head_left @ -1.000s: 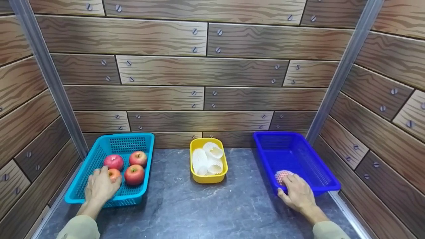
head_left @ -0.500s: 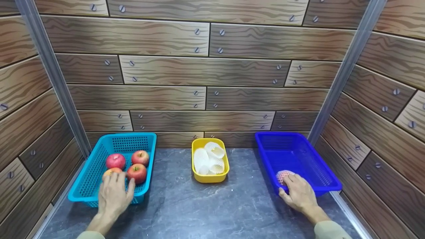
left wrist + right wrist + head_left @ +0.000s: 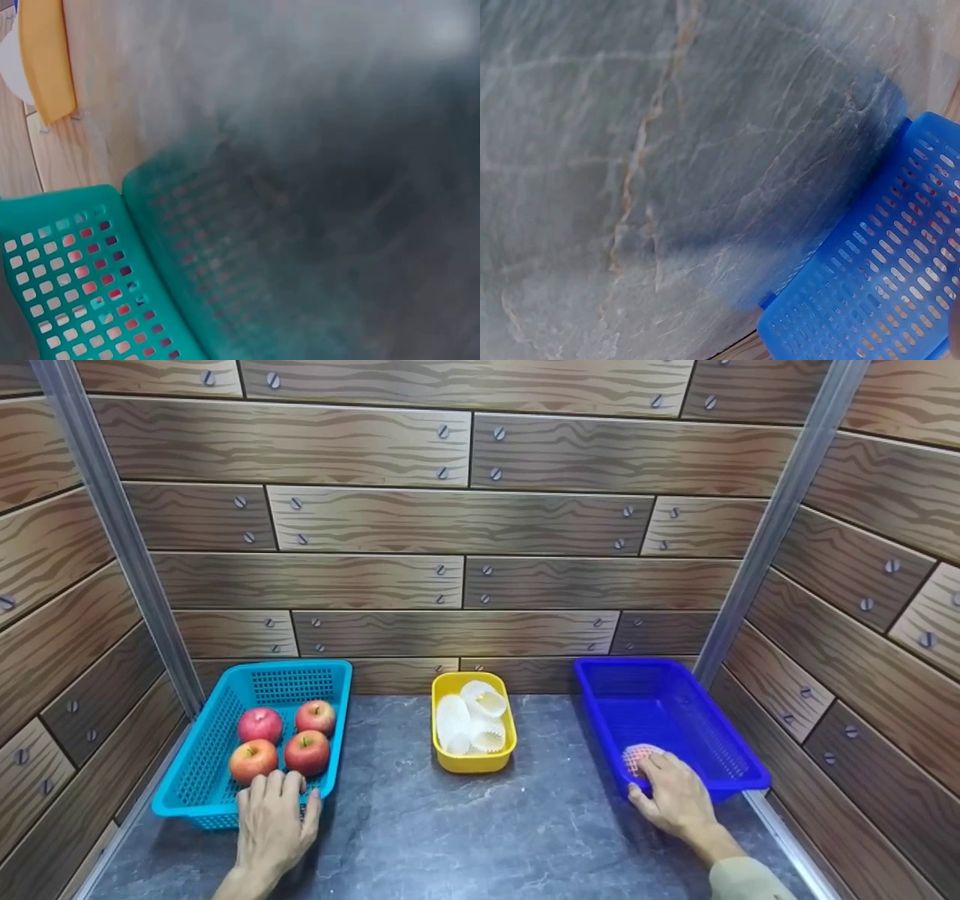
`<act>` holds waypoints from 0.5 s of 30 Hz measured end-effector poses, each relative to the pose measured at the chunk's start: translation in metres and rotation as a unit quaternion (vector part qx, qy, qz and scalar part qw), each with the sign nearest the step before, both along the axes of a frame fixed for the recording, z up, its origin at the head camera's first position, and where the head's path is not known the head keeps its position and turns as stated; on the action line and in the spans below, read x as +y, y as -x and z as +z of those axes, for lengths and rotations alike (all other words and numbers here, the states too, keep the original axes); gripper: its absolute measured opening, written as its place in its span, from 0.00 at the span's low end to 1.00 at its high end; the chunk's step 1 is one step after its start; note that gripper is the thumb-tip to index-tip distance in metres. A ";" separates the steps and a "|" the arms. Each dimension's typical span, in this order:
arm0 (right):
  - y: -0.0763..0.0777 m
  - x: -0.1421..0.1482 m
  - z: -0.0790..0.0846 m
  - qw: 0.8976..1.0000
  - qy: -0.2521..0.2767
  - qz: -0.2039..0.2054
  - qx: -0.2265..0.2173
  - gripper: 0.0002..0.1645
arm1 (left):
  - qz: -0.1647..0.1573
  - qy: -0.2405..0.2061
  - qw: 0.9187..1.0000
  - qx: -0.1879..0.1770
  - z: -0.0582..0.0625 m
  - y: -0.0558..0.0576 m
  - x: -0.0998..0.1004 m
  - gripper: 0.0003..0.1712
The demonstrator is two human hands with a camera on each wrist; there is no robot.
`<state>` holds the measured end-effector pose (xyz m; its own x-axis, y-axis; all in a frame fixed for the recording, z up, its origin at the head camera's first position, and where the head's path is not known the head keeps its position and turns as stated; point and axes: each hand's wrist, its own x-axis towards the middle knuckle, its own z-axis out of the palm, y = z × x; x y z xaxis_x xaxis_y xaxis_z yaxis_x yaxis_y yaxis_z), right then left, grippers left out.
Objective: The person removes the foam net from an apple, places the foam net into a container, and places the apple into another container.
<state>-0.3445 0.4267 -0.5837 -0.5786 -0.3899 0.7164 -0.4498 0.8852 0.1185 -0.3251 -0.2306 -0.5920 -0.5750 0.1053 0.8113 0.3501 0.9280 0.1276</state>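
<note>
My left hand (image 3: 274, 817) is at the front rim of the teal basket (image 3: 176, 802), its fingers bent over the edge with no fruit in them. Inside lie several bare red apples (image 3: 253, 761), the closest just beyond my fingertips. At the front left corner of the blue basket (image 3: 720, 742) is my right hand (image 3: 675, 799). Its fingers reach over the rim beside an apple in a foam net (image 3: 639, 759), partly covering it; whether they grip fruit or rim is not clear. Both wrist views show mostly tabletop and the baskets' perforated walls.
A yellow tub (image 3: 472, 763) holding several white foam nets (image 3: 454, 724) stands between the two baskets on the dark marbled table (image 3: 450, 840). Wood-patterned panels (image 3: 465, 581) close off the back and both sides.
My left hand has come off the front apple and drawn back toward me, to the basket's front rim. That apple now shows fully. The right hand stays in place.
</note>
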 end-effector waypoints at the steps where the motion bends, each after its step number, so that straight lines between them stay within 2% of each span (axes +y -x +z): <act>1: 0.000 0.000 0.001 1.000 0.003 0.003 -0.003 0.20 | -0.002 0.001 1.000 0.002 -0.001 0.000 0.000 0.13; 10: -0.001 0.000 0.004 0.999 0.026 0.019 -0.018 0.17 | -0.006 0.010 1.000 0.017 -0.007 -0.001 0.002 0.15; 15: -0.006 0.001 0.014 0.994 0.086 0.028 -0.055 0.09 | -0.007 0.015 1.000 0.027 -0.007 0.000 0.004 0.17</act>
<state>-0.3389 0.4275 -0.5693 -0.6383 -0.3005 0.7087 -0.5006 0.8615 -0.0856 -0.3254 -0.2266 -0.5991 -0.5294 0.1380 0.8371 0.3681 0.9263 0.0801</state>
